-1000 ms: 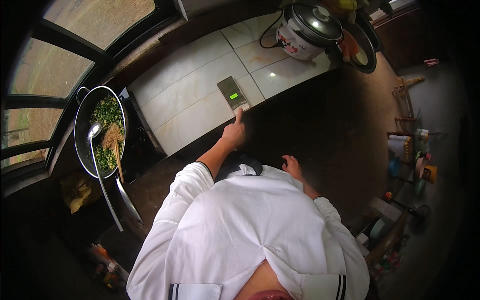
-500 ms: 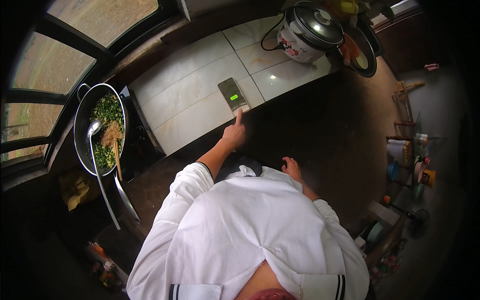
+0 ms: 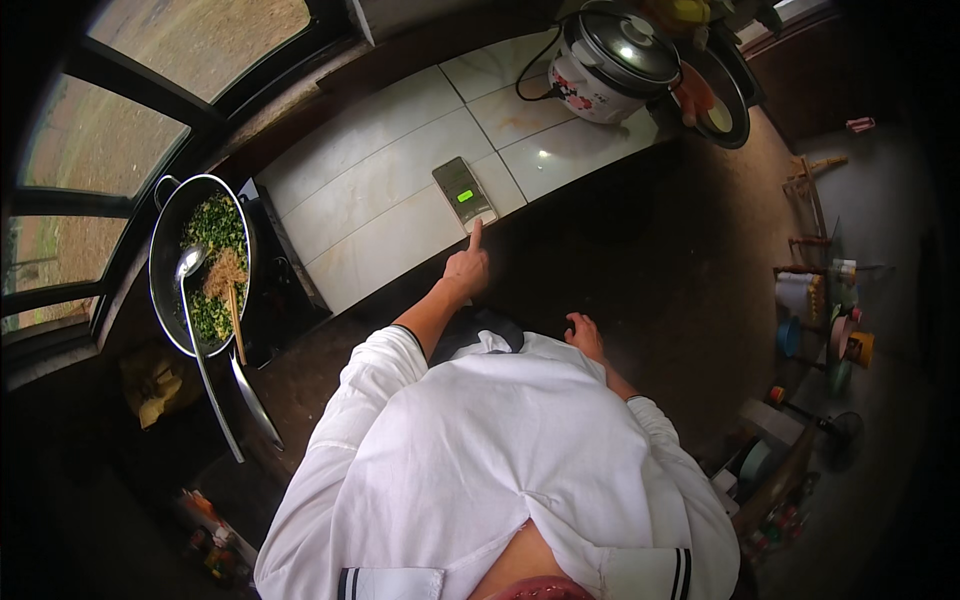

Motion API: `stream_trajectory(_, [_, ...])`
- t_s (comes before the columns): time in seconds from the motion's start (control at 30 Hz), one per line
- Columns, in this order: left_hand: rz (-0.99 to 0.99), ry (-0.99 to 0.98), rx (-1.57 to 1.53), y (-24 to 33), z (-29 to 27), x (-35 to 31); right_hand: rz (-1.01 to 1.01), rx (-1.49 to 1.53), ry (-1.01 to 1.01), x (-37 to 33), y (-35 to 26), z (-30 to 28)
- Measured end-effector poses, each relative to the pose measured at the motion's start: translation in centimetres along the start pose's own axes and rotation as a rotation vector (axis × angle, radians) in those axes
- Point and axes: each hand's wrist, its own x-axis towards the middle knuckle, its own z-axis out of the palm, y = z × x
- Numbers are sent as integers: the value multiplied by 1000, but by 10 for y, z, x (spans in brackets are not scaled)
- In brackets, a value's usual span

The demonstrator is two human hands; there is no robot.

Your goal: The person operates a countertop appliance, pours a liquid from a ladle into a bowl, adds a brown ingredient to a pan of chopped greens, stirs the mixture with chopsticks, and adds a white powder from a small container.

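My left hand [image 3: 466,268] points with its index finger at the lower end of a smartphone [image 3: 459,188], which lies on the pale tiled counter [image 3: 365,170]. The fingertip appears to touch the phone; the other fingers are curled and hold nothing. A bright green patch glows on the dark screen. Lower and to the right, my right hand [image 3: 586,336] hangs in front of my body with loosely bent fingers, apart from any object.
At the left, a wok [image 3: 169,275] contains chopped greens [image 3: 214,222], a brown clump [image 3: 224,272] and a metal ladle [image 3: 191,320]. A metal utensil [image 3: 254,402] extends beside it. A flowered rice cooker [image 3: 592,92] stands at the counter's right, next to a dark basin [image 3: 740,108].
The view has shifted very slightly. My left finger stays at the phone, and my right hand has not visibly moved.
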Motion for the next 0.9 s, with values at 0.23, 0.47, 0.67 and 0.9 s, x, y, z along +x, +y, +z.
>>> stream_trajectory(0.23, [26,58,-7,-6,9,4,14,-12,-6,0,-2,-3])
stream_trajectory(0.47, [27,60,13,-9,13,6,24,-14,-8,1,0,-4])
stream_trajectory(0.67, [31,41,10,-8,10,4,38,-2,10,-1,-3,-3])
stream_trajectory(0.9, [26,39,8,-9,12,5,71,5,-1,-1,-2,0])
